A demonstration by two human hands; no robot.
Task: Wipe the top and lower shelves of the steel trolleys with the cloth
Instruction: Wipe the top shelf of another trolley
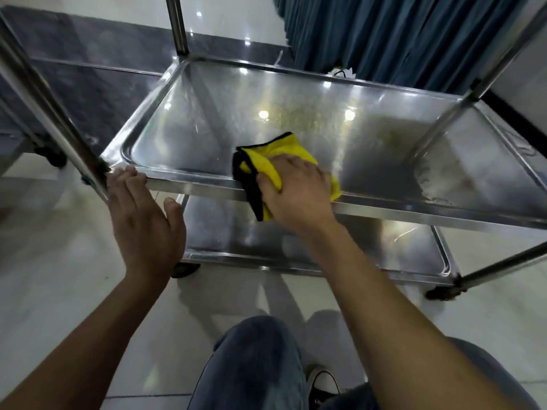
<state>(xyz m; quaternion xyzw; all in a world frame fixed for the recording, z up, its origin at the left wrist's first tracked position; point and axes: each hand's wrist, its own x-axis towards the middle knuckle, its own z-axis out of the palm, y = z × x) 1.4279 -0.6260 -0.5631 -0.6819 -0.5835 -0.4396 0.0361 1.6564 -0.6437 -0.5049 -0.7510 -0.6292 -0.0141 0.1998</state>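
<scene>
A steel trolley stands in front of me; its middle shelf [207, 122] fills the centre of the view, and a lower shelf [296, 241] shows beneath it. A yellow cloth with a black edge [284, 152] lies over the near rim of the middle shelf. My right hand [296, 190] presses on the cloth, fingers curled over it at the rim. My left hand [142, 214] rests on the shelf's near left corner with straight fingers, beside the upright post [53, 113].
Steel posts [177, 25] rise at the trolley's corners, one [444, 119] crossing the right of the shelf. A blue curtain [399, 34] hangs behind. Another steel frame with a black caster [53, 156] stands at the left. My knee [257, 362] and shoe are below on the pale tiled floor.
</scene>
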